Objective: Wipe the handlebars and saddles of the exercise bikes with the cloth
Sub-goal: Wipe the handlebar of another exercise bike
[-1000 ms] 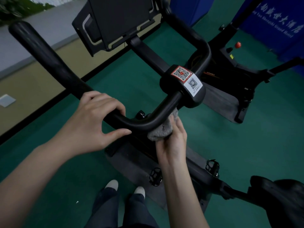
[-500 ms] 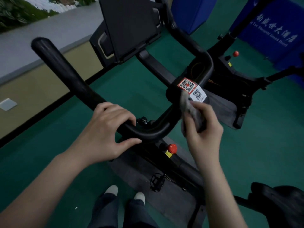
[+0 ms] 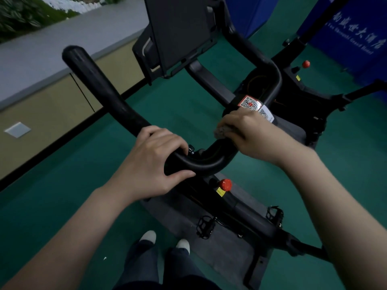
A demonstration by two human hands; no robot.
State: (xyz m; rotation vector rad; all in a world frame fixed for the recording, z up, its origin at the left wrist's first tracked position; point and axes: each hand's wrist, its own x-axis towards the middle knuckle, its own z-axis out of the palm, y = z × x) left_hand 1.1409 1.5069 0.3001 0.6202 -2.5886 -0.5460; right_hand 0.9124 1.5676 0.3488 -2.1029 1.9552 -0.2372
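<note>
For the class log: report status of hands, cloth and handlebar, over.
Left hand grips handlebar at the bend. Right hand holds cloth on the bar, beside QR stickers. No obstruction seen.

The right hand (image 3: 249, 132) covers most of the cloth (image 3: 221, 130); only a grey tuft shows. The console (image 3: 180, 32) runs off the top edge, and the small lettering on the blue banner (image 3: 356, 38) is too blurred to read.
</note>
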